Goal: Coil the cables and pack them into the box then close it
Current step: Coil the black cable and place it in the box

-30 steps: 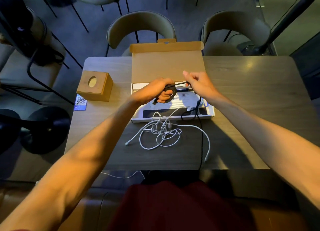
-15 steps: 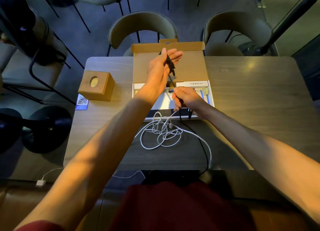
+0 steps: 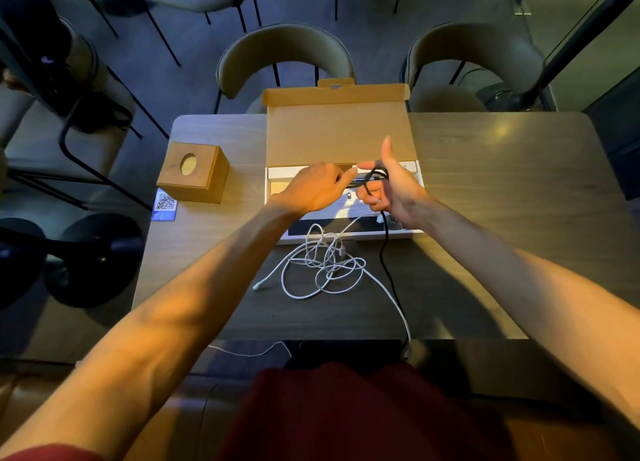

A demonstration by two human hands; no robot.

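A flat cardboard box lies open on the table, its brown lid folded back. Over the box, my right hand holds small loops of the black cable, thumb up. My left hand pinches the same cable just left of the loops. The rest of the black cable hangs down across the table and over its near edge. A tangled white cable lies loose in front of the box.
A wooden cube with a round hole stands left of the box, a QR card beside it. Two chairs face the table's far side. A thin white wire runs below the near edge.
My left hand dropped from above the lid to meet the right hand over the box. The right hand turned palm-left with the black loops around its fingers.
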